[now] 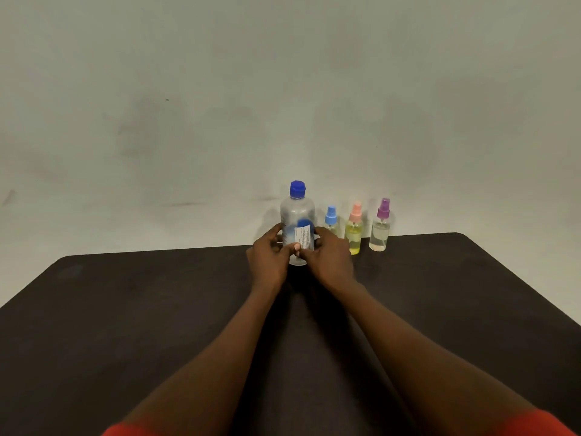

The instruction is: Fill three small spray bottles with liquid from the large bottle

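Near the dark table's [125, 309] far edge, left hand [267, 258] and right hand [331, 258] both curl their fingers round the upright large bottle [297, 212] — blue cap [297, 188] still on, so likely steadying it for opening. Just to its right stand the blue-topped sprayer [330, 217], pink-topped sprayer [354, 231] and purple-topped sprayer [381, 229] — lined up handy for pouring.

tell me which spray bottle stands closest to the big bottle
The blue-topped spray bottle, just right of the large bottle; the pink-topped and purple-topped ones stand farther right.

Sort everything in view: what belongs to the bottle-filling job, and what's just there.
Job: large bottle, gripped by left hand and right hand; blue-topped spray bottle; pink-topped spray bottle; purple-topped spray bottle.
Just there: dark table; wall.
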A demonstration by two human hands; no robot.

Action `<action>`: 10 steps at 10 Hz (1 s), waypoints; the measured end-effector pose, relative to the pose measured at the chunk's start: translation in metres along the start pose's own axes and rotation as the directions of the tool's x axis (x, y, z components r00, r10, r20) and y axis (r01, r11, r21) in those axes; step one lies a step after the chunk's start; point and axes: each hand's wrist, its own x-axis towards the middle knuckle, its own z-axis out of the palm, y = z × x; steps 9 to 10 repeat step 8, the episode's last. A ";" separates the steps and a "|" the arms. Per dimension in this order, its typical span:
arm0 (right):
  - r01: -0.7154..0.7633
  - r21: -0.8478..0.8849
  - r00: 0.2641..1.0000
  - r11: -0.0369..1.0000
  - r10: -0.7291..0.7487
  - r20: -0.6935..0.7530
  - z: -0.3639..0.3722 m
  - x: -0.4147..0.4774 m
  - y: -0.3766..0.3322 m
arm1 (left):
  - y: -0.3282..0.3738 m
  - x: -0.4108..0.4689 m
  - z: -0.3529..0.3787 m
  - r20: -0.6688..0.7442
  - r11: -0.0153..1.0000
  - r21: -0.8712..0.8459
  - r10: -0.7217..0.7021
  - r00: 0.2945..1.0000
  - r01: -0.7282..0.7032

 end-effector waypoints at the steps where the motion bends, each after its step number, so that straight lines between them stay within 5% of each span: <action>1: 0.009 0.019 1.000 1.000 -0.009 -0.004 0.003 0.004 0.001 | -0.004 0.006 0.001 -0.009 1.000 -0.005 0.008 1.000 -0.008; 10: -0.055 -0.001 0.998 0.998 0.055 0.016 -0.017 -0.010 -0.004 | 0.001 -0.005 -0.012 0.024 0.995 0.022 -0.095 0.995 0.094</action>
